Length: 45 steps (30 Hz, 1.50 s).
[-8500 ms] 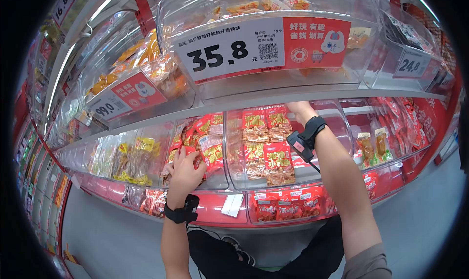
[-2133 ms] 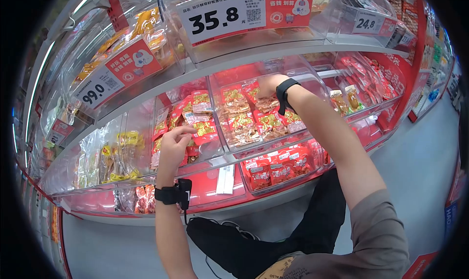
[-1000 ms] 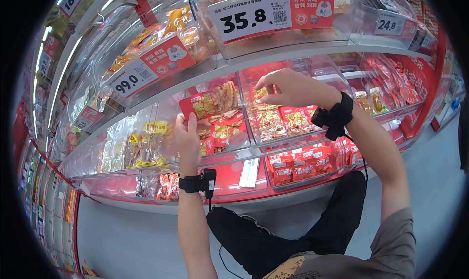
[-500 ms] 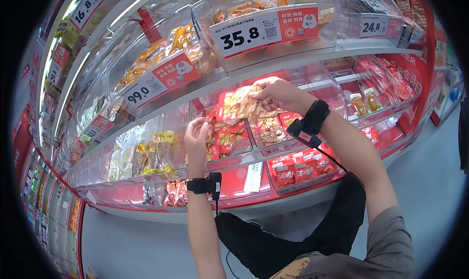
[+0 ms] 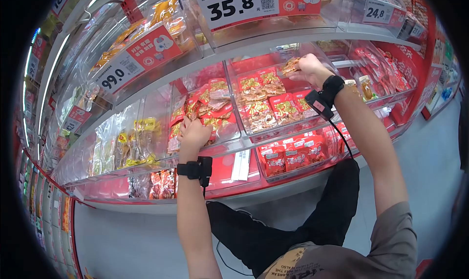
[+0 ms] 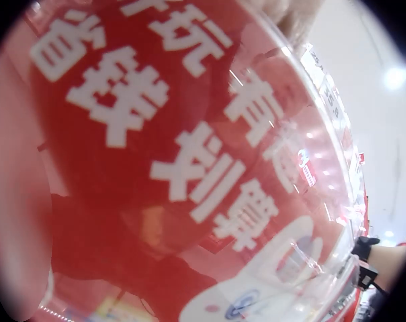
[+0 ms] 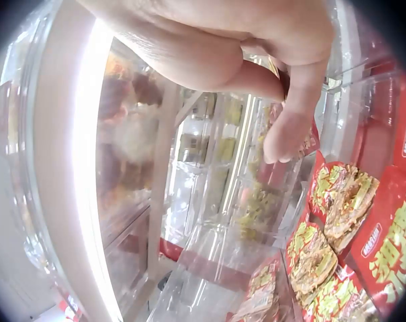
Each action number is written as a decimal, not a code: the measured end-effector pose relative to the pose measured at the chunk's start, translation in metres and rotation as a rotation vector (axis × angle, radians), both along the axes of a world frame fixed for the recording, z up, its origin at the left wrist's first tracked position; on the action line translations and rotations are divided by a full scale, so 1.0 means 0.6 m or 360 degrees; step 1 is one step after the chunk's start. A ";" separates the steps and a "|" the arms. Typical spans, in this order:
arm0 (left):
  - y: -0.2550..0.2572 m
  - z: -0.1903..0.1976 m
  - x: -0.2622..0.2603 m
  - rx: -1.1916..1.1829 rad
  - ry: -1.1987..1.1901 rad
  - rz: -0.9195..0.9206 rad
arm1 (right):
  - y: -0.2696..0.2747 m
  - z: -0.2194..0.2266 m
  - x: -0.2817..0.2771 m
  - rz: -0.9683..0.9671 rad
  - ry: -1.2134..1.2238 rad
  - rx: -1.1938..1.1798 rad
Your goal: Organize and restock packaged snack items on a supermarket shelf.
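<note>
In the head view my left hand [image 5: 195, 133] reaches into the left clear bin, its fingers pinching a red snack packet [image 5: 191, 109] among a loose pile. My right hand [image 5: 312, 69] holds another snack packet [image 5: 291, 66] over the back right of the neighbouring bin [image 5: 244, 130]. Below it, red packets [image 5: 264, 90] of meaty brown strips lie in rows. From the right wrist, the thumb and fingers of that hand [image 7: 256, 54] show pinched together, the held packet [image 7: 310, 141] mostly hidden behind them. A red sign [image 6: 156, 154] fills most of the left wrist view.
A shelf edge [image 5: 273, 38] with large price signs [image 5: 239, 7] overhangs the bins. Clear bags [image 5: 141, 137] with yellow labels stand to the left. A lower tier holds more red packets [image 5: 293, 154]. Clear dividers separate the bins.
A packet passed from my left hand to my right. The right hand has carried it rightward to the back of the right bin, while the left has gone down into the pile.
</note>
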<state>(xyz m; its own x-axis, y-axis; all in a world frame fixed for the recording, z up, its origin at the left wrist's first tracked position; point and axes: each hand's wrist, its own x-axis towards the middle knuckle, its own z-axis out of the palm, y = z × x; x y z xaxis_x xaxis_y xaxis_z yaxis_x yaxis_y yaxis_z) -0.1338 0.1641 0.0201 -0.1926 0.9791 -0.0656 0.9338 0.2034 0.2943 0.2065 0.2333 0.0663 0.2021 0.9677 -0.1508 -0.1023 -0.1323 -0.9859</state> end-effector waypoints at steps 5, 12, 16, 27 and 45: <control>0.013 -0.010 -0.010 -0.0008 -0.0035 0.0026 | 0.010 -0.022 0.010 0.0110 0.0210 -0.0066; 0.033 -0.023 -0.030 0.0106 -0.0110 -0.0079 | -0.031 -0.022 -0.006 0.0098 0.0073 0.0028; 0.035 -0.030 -0.034 0.0250 -0.0038 -0.0148 | -0.013 -0.049 -0.006 0.0062 0.0208 0.0273; 0.028 -0.017 -0.024 0.0277 -0.0189 -0.0084 | -0.038 -0.067 0.011 -0.0079 -0.0667 0.0445; -0.003 -0.008 -0.023 0.1369 -0.0656 -0.0639 | -0.007 0.020 -0.022 0.1199 -0.2607 -0.0453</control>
